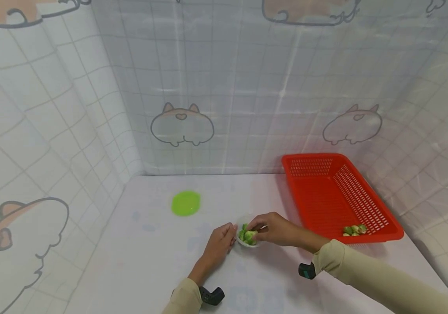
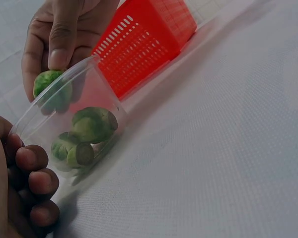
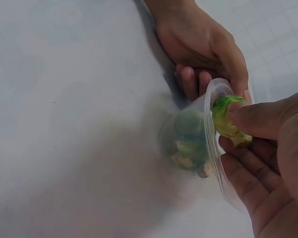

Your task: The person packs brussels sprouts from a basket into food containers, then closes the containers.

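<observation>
A clear plastic tub (image 2: pixel 105 82) stands on the white table. Several Brussels sprouts (image 2: pixel 93 124) show through its wall, lying at the bottom. My left hand (image 1: pixel 219 245) holds the tub by its left side, thumb at the rim and fingers curled against the wall. Over the tub's mouth, my right hand (image 1: pixel 278 229) pinches one Brussels sprout (image 3: pixel 224 116) between thumb and fingers. That sprout is at rim level, green with a pale cut stem end.
To the right is a red slotted plastic basket (image 1: pixel 318 198), with several Brussels sprouts (image 1: pixel 353 230) in its near right corner. A flat bright green round piece (image 1: pixel 186 203) lies on the table, back left. Patterned curtain walls (image 1: pixel 239 109) border the table at the back and sides.
</observation>
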The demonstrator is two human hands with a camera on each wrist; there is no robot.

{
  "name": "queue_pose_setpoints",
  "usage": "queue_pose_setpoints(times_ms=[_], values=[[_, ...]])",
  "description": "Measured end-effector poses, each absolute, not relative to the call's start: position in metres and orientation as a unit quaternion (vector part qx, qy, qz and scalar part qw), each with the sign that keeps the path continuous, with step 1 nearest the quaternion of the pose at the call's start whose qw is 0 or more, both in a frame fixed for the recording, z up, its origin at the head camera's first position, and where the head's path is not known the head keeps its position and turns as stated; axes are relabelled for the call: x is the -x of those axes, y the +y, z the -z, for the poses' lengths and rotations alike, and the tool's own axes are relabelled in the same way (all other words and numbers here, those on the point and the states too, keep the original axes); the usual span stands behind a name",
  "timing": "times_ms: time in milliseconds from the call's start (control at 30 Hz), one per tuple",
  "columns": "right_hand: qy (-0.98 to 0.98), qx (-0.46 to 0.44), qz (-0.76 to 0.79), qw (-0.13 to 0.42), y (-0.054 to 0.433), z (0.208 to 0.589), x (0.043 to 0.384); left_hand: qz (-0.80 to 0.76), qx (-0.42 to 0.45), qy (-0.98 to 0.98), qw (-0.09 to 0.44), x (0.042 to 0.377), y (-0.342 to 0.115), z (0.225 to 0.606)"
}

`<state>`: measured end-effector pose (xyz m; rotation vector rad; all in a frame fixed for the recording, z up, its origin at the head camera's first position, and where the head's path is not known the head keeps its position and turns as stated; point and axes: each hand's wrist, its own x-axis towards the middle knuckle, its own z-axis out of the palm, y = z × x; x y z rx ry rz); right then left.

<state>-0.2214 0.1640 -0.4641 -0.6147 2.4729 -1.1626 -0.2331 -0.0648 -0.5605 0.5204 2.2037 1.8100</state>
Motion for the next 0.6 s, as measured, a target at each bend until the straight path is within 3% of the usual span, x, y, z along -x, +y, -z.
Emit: queue_pose_setpoints(times_ms=[600], values=[[0.890, 0.249, 0.348, 0.156, 0.151, 0.460, 0.219, -0.630, -0.185, 0.745, 0.117, 0.236, -0.066, 0.559]])
